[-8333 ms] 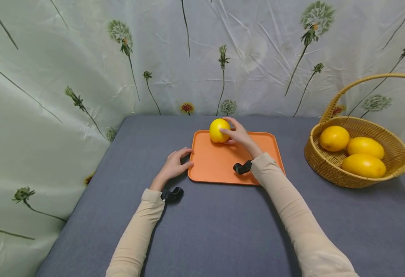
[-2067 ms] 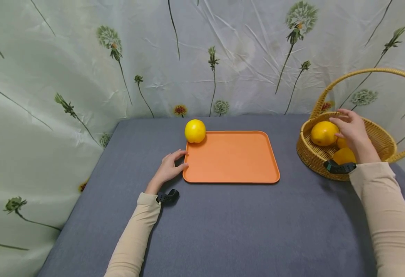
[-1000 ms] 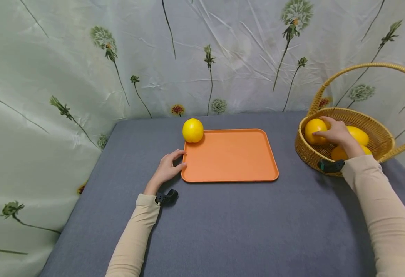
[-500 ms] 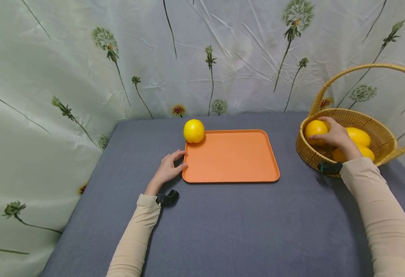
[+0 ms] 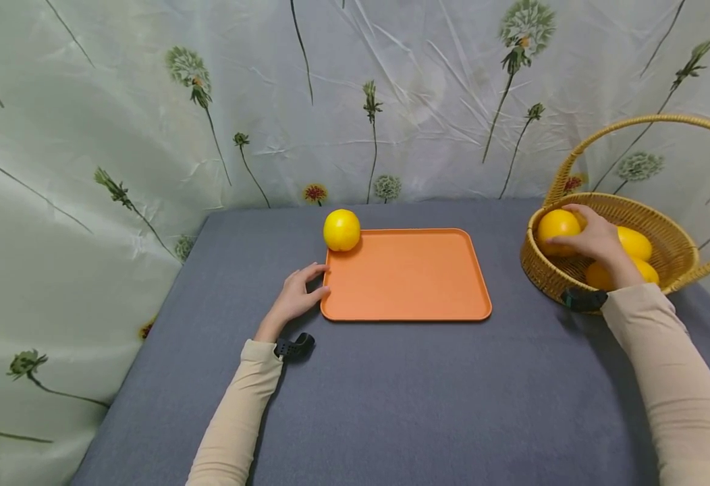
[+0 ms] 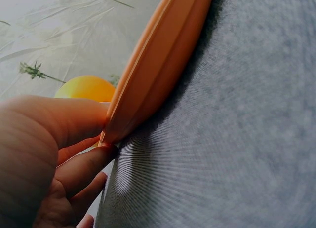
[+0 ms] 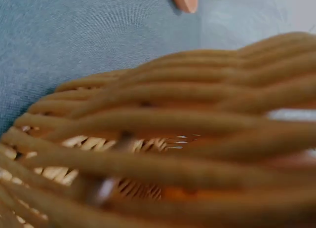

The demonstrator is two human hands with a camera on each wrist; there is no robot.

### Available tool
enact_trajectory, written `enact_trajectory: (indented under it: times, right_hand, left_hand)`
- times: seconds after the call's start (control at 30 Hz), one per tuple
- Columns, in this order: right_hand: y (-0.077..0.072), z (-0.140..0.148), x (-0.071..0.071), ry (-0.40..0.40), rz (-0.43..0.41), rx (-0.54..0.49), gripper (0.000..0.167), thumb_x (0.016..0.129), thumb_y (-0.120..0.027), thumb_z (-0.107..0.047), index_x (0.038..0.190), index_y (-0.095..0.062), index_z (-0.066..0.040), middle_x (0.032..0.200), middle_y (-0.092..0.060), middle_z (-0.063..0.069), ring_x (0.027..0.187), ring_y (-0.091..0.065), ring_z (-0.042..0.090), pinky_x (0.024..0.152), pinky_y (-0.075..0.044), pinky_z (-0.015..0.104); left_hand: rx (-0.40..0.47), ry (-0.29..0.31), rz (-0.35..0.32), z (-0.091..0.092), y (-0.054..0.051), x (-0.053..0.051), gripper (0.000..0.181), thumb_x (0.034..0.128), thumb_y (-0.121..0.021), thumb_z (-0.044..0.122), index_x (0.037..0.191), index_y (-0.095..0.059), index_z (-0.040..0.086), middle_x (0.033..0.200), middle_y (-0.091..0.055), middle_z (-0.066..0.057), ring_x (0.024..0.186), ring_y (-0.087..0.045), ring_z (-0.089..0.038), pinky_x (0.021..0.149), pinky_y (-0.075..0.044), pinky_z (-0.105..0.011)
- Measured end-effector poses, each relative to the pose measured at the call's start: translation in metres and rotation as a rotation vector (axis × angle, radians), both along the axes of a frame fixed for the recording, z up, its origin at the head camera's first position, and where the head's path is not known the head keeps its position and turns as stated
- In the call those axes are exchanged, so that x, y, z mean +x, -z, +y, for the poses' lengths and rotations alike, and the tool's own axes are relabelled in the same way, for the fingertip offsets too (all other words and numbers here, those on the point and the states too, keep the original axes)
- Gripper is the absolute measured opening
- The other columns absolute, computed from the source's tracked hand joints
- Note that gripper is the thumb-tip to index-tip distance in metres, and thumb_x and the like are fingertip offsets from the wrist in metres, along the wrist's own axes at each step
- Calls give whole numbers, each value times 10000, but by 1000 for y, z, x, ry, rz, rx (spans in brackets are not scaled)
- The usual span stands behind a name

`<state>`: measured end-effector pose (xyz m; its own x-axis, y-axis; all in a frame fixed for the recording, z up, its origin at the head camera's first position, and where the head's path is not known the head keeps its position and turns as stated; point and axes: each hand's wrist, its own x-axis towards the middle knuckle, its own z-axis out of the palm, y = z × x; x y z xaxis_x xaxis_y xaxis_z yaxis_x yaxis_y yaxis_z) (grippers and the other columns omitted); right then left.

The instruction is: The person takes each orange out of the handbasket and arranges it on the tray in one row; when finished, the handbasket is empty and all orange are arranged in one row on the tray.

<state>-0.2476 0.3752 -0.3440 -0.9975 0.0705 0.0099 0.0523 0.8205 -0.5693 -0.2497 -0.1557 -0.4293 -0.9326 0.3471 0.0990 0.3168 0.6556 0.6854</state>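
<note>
In the head view, my left hand (image 5: 294, 295) touches the left rim of an orange tray (image 5: 410, 277) with its thumb and fingertips, thumb and forefinger spread. A rounded yellow fruit (image 5: 341, 230) sits at the tray's back left corner; the left wrist view shows it beyond the thumb. Over at the right, my right hand (image 5: 596, 237) grips a round yellow-orange fruit (image 5: 557, 227) inside a wicker basket (image 5: 537, 266). Two longer yellow fruits (image 5: 636, 243) lie beside it, partly covered by the hand. The basket's weave (image 7: 173, 95) fills the right wrist view and hides that hand.
The basket's tall hoop handle (image 5: 652, 119) arches above the right hand. Grey-blue cloth (image 5: 391, 391) covers the table. Behind it hangs a pale curtain (image 5: 428, 148) printed with dandelions.
After leaving the tray's yellow fruit at the back left corner, my right hand went to the basket and took hold of the round fruit. Over the last second it has hardly moved.
</note>
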Motion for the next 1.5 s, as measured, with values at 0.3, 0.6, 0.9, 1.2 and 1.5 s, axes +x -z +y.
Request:
enact_trajectory:
  times: [0.3, 0.6, 0.9, 1.2, 1.5]
  right_hand:
    - [-6, -2, 9, 39, -15, -69, 841, 848, -656, -367, 1471, -211, -18, 1376, -322, 356, 943, -493, 355, 559, -465, 244]
    - [-8, -5, 15, 45, -22, -115, 864, 850, -652, -388, 1496, -174, -69, 1419, -292, 345, 646, -411, -112, 567, -503, 253]
    - [-8, -8, 21, 77, 17, -133, 851, 848, -653, -383, 1493, -186, -82, 1410, -289, 351, 682, -430, -53, 548, -502, 239]
    - [-9, -14, 25, 115, 60, -141, 845, 850, -642, -392, 1493, -186, -88, 1409, -260, 368, 959, -459, 347, 533, -464, 195]
    - [-8, -19, 28, 141, 104, -168, 831, 848, -629, -419, 1498, -198, -133, 1502, -228, 290, 1250, -271, 489, 872, -318, 526]
  left_hand:
    - [2, 2, -6, 1, 2, -2, 478, 890, -617, 223, 1313, -505, 32, 1388, -508, -181, 1397, -340, -340, 1169, -138, -540]
    - [0, 0, -2, 0, 1, -2, 473, 885, -618, 222, 1308, -510, 42, 1390, -504, -187, 1376, -374, -344, 1160, -149, -549]
    - [-2, 1, 0, 0, 2, -2, 475, 888, -618, 225, 1311, -509, 39, 1387, -509, -182, 1381, -367, -342, 1161, -147, -551]
    - [-7, -1, 12, -1, 1, -1, 482, 886, -618, 223, 1312, -506, 28, 1388, -505, -189, 1396, -333, -357, 1154, -162, -557]
    - [-6, -7, 1, 0, 1, 0, 482, 887, -619, 232, 1317, -508, 44, 1393, -504, -178, 1399, -334, -346, 1161, -151, -549]
